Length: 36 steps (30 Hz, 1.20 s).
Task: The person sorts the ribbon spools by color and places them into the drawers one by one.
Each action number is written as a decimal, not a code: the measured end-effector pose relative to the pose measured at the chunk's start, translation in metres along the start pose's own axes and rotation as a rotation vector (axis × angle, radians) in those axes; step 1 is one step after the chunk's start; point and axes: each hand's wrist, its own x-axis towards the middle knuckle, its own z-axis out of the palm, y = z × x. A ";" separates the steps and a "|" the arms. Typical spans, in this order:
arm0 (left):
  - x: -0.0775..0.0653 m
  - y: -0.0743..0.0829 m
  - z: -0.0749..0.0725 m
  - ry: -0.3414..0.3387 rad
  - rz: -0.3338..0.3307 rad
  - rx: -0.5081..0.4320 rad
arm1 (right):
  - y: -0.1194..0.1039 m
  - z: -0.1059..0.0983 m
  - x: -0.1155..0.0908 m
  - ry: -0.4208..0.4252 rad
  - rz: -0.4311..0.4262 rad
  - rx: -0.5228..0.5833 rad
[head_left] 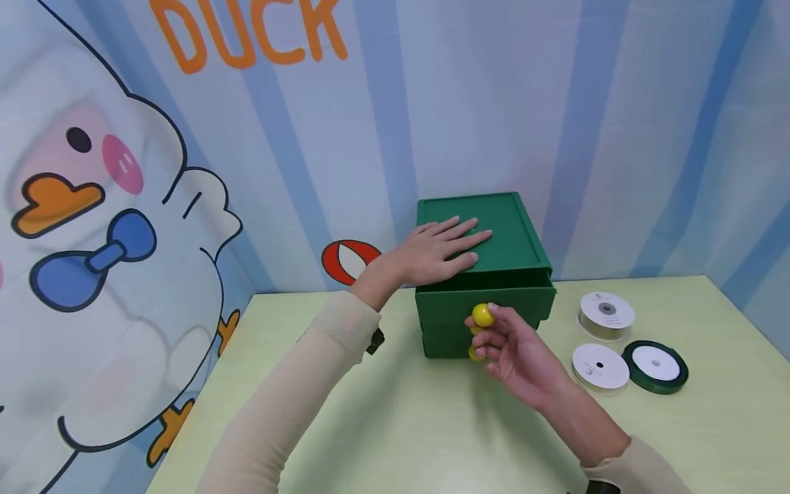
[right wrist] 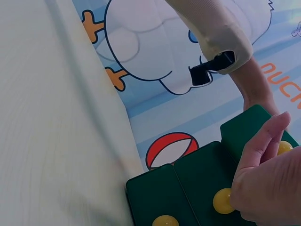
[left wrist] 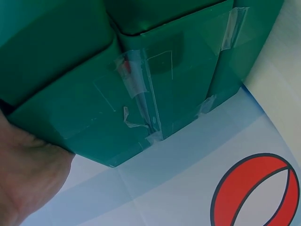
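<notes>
Green drawer box [head_left: 509,243] on the counter [head_left: 370,432], its top drawer [head_left: 447,307] partly out.
Your right hand [head_left: 518,357] pinches the top yellow knob [head_left: 483,315] with curled fingers; your left hand [head_left: 441,252] lies on the box's top, fingers spread, gripping nothing. If that palm slips during a pull, the box could slide or tip; overpulling could drop the drawer. Three ribbon spools [head_left: 607,312] sit to the right.
</notes>
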 end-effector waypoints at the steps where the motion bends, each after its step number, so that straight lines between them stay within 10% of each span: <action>1: 0.000 0.000 0.000 0.000 -0.001 0.004 | -0.001 -0.001 0.000 -0.006 0.007 0.001; 36: 0.002 0.001 0.001 0.026 -0.027 0.000 | 0.006 -0.001 -0.027 -0.042 0.007 -0.132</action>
